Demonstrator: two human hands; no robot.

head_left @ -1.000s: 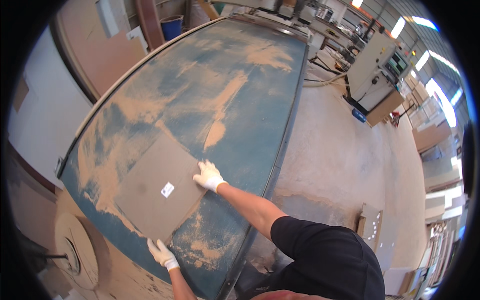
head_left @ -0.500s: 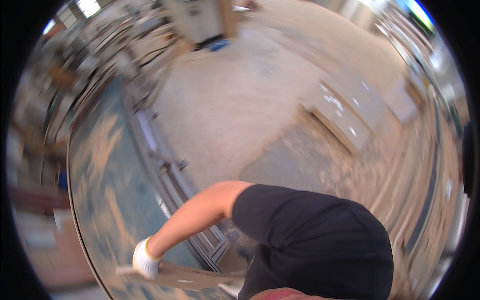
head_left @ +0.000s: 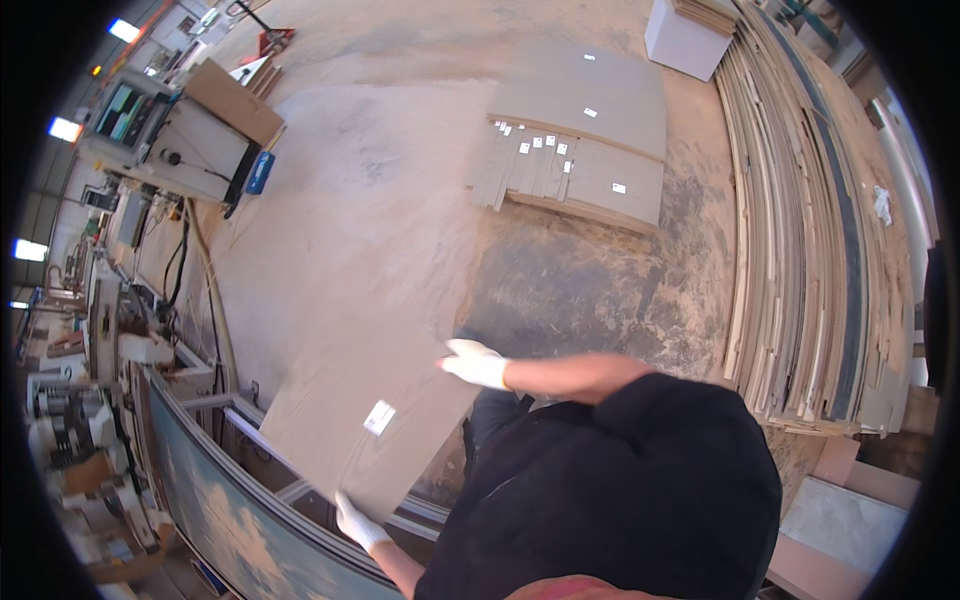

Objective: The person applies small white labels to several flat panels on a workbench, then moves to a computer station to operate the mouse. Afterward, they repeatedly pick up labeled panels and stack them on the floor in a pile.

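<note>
A wide grey-brown panel (head_left: 335,450) with a white label (head_left: 380,417) on its face spans the space between my two hands, tilted over the metal frame of the machine table. My left hand (head_left: 358,522), in a white glove, grips its near edge; the fingers lie against the panel. My right hand (head_left: 475,363), also gloved in white, is closed at the panel's right edge, its fingertips partly hidden. The far edge of the panel blends with the floor's colour.
A stack of labelled panels (head_left: 590,150) lies on the dusty floor ahead. Long boards (head_left: 800,260) are piled along the right. A blue-topped table (head_left: 225,520) in a metal frame (head_left: 280,500) runs at lower left. A control cabinet (head_left: 190,155) stands at far left.
My view has swung leftward to rightward along the floor, away from the table. The panel has come off the blue table top, and its labelled face now shows, with both hands visible.
</note>
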